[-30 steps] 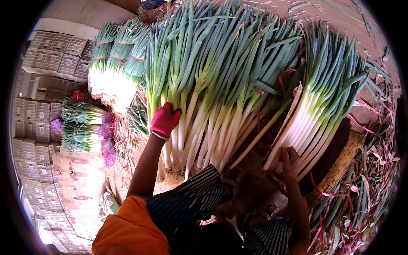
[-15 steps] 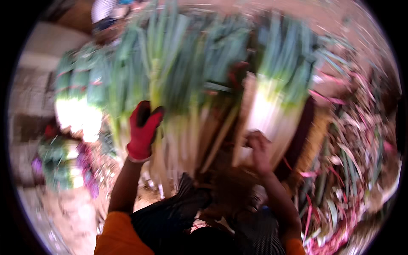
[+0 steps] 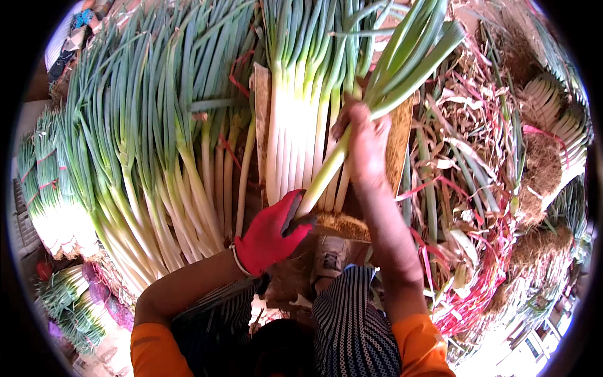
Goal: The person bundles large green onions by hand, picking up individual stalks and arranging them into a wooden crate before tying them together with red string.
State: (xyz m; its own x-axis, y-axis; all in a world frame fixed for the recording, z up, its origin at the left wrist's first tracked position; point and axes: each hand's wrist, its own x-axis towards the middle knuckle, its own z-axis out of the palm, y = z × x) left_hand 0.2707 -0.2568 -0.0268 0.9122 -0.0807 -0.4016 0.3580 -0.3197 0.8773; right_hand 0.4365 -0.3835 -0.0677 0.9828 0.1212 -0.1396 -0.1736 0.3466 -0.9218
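Observation:
My left hand (image 3: 271, 234), in a red glove, grips the white root end of a single leek (image 3: 377, 100) together with a small dark blade. My bare right hand (image 3: 365, 144) is closed round the same leek higher up its pale stalk, and its green leaves fan up and to the right. Behind the leek a row of trimmed leeks (image 3: 300, 125) lies on a wooden board (image 3: 399, 144). A large heap of untrimmed leeks (image 3: 157, 157) spreads to the left of my gloved hand.
Tied leek bundles (image 3: 53, 207) lie at the far left, with more (image 3: 69, 301) at the lower left. Peeled skins, roots and pink ties (image 3: 477, 239) litter the ground on the right. Another bundle (image 3: 559, 132) lies at the far right. My striped trousers (image 3: 352, 320) are below.
The view has swung left to right over the heap. Both hands left the piles and now hold one leek between them, the gloved hand at its root end.

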